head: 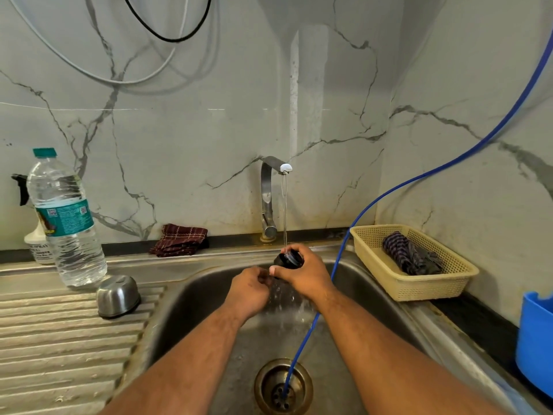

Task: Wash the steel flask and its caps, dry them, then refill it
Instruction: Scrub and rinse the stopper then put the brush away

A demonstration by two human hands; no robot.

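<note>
Head view, looking down into a steel sink [185,295]. Clamped in the right hand [302,274], fingers and thumb curled round it: a black flask cap [287,259], tilted, held over the basin directly under the thin stream of water [284,211] running from the steel tap [267,199]. Just beside it and a little lower, the left hand [250,290], fingers curled toward the cap's underside; impossible to tell whether touching the cap or holding anything. Hands close together, nearly meeting at the thumbs. Splashing below them onto the basin floor.

On the ribbed drainboard [59,330] to the left, mouth down near the basin edge: a steel cup cap [118,296]. Just behind it, upright, a clear plastic water bottle [64,223] with teal screw top and teal label; two QR codes visible on the label, brand lettering too small to read. Behind the bottle, a white spray bottle [37,244] with black trigger and dark print, blurred beyond reading.

Against the marble wall [179,145], left of the tap, a folded maroon checked cloth [179,239]. Running down from upper right into the drain [282,387], a blue hose [374,202]. On the right counter, a beige mesh basket [425,287] holding a dark striped cloth [410,256]; nearer, at the frame edge, a blue plastic tub [535,339].
</note>
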